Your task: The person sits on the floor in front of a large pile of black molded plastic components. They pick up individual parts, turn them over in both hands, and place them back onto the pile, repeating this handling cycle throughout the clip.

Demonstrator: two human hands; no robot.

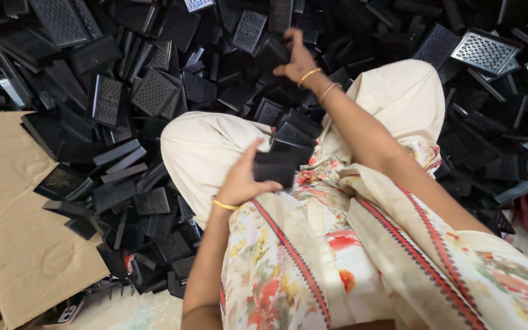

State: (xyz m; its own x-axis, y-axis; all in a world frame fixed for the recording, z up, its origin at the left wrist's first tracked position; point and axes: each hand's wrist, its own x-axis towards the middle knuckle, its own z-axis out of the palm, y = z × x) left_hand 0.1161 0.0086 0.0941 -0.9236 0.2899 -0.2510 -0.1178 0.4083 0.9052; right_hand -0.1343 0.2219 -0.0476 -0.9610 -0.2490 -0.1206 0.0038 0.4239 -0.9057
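The left hand (239,180), at frame centre over the lap, grips a black plate (278,166) with its long axis lying left-right, while the right hand (296,61), far up at top centre, closes on another plate (274,54) atop the pile (154,91).

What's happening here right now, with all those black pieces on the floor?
A person sits amid a large heap of black perforated plastic plates. The left hand holds a small stack of black plastic pieces over the lap. The right hand stretches out into the heap and touches a black piece there. A brown cardboard sheet lies to the left.
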